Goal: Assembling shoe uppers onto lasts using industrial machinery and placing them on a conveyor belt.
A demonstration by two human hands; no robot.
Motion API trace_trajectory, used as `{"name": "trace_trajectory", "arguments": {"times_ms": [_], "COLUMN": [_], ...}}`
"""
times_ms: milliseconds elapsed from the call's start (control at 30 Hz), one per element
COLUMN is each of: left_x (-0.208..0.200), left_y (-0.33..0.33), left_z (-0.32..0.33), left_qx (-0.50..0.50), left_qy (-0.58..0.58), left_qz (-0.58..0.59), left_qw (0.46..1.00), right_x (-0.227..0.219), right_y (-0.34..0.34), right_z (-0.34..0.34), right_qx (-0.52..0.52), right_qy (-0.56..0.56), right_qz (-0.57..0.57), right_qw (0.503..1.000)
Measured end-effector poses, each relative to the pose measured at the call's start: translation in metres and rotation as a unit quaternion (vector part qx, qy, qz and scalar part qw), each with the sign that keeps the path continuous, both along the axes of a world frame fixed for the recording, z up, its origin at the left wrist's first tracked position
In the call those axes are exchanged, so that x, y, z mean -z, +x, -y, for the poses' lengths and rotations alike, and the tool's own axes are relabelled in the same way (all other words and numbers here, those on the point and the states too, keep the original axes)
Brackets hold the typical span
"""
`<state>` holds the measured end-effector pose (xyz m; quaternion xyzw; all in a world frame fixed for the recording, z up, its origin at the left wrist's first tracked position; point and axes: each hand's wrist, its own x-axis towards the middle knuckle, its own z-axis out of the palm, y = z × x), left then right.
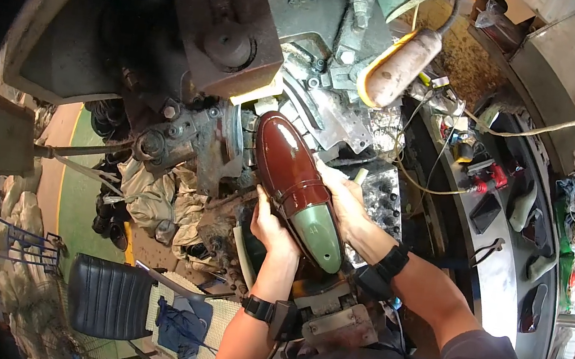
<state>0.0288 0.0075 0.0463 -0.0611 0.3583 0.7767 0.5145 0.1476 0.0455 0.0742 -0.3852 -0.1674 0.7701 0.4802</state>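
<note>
A glossy reddish-brown leather shoe upper point(290, 158) is stretched over a pale green shoe last point(316, 235). Its toe points away from me, toward the machine's metal jaws point(315, 107), and the last's heel end is nearest my body. My left hand point(273, 225) grips the shoe along its left side, thumb up against the leather. From the right, my right hand point(344, 200) holds the opposite side, its fingers partly hidden behind the shoe. The underside of the shoe does not show.
A lamp point(400, 67) hangs above the machine, right of a heavy dark metal block point(225, 44). Tools, including pliers point(489, 251), and several shoe lasts lie on the right-hand bench point(472, 211). A black chair point(108, 297) stands at lower left, near a cloth heap point(147, 194).
</note>
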Motion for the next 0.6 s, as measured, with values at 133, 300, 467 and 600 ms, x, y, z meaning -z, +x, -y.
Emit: {"name": "trace_trajectory", "arguments": {"times_ms": [133,300,467,600], "left_x": [-0.004,-0.012,0.034,0.125], "left_y": [0.003,0.001,-0.045,-0.145], "left_z": [-0.002,0.001,0.018,0.081], "left_qx": [0.005,0.028,0.022,-0.128], "left_qy": [-0.013,0.002,-0.108,-0.208], "left_qz": [-0.019,-0.001,-0.318,-0.498], "left_qw": [1.0,1.0,0.941,0.832], "right_x": [-0.002,-0.002,0.023,0.014], "right_y": [0.0,-0.003,0.007,0.041], "right_z": [-0.001,0.0,-0.002,0.014], "right_qx": [0.01,0.024,-0.001,-0.156], "right_qy": [0.023,0.011,0.134,0.066], "right_qz": [0.008,0.006,0.037,0.238], "right_qw": [1.0,1.0,0.99,0.956]}}
